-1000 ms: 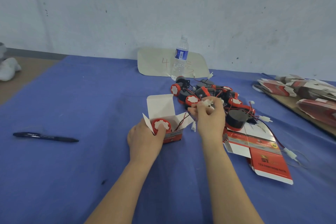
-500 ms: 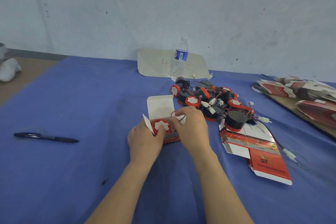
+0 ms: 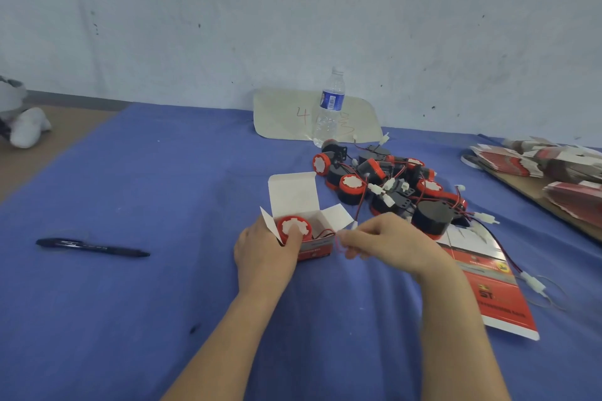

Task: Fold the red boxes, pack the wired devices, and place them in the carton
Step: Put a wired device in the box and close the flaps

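A small red box [image 3: 315, 247] stands open on the blue cloth, its white lid flap [image 3: 293, 194] upright. A red and black wired device [image 3: 294, 229] sits in the box. My left hand [image 3: 264, 254] grips the box from the left, its thumb pressing the device's white face. My right hand [image 3: 389, 242] pinches the device's thin red wire [image 3: 338, 242] just right of the box, near a small white connector [image 3: 354, 224]. A heap of more wired devices [image 3: 391, 185] lies behind. A flat red box blank [image 3: 488, 290] lies to the right.
A water bottle [image 3: 329, 107] stands on a paper sheet [image 3: 286, 117] by the wall. A dark pen [image 3: 93, 247] lies at the left. Stacks of flat red box blanks [image 3: 560, 169] rest on a board at the right. A white object [image 3: 27, 127] is at far left.
My right hand came down from the device heap to the box, then drew right with the red wire. My left hand stayed on the box and device.
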Motion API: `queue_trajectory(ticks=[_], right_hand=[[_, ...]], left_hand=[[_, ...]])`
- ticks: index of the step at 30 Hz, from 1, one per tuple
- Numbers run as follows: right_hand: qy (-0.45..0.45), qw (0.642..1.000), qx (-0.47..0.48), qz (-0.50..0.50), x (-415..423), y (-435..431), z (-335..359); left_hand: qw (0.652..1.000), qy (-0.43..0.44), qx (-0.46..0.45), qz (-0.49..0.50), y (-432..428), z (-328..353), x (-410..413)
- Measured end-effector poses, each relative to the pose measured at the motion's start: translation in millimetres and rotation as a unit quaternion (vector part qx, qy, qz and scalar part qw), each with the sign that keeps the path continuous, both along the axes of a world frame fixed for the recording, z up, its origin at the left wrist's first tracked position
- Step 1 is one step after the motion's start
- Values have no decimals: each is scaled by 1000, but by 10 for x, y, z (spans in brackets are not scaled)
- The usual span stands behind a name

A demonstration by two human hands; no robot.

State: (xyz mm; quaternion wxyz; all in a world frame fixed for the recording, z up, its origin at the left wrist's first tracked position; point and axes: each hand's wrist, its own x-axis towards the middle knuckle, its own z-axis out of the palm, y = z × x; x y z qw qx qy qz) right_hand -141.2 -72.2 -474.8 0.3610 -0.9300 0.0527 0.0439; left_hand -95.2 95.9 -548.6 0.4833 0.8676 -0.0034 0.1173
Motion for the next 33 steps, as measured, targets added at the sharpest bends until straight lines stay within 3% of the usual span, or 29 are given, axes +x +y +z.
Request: queue_trajectory(ticks=[5, 10, 14, 18, 20, 22, 23, 30, 33], right_hand=[[25, 989, -144, -14, -2, 72, -16], [112, 970, -216, 20, -1, 162, -25], [88, 954, -286, 24, 59, 235, -74], [67, 988, -125, 55, 104, 261, -143], [71, 997, 35, 4, 101, 213, -168], [89, 973, 210, -41, 100, 160, -192], [94, 963, 246, -47, 105, 143, -204], [100, 915, 384, -73, 160, 130, -214], [79, 944, 316, -44, 151, 142, -240]], left_hand=[[1000, -10, -6, -2, 5, -7, 5], [1000, -8, -9, -3, 7, -8, 2], [1000, -1, 4, -1, 5, -7, 13], [1000, -10, -3, 0, 3, -15, 15], [1000, -7, -9, -3, 8, -14, 14], [1000, -8, -5, -4, 9, -11, 9], [1000, -10, -2, -3, 9, -9, 7], [1000, -20, -1, 0, 4, -10, 7], [1000, -20, 1, 1, 0, -12, 9]])
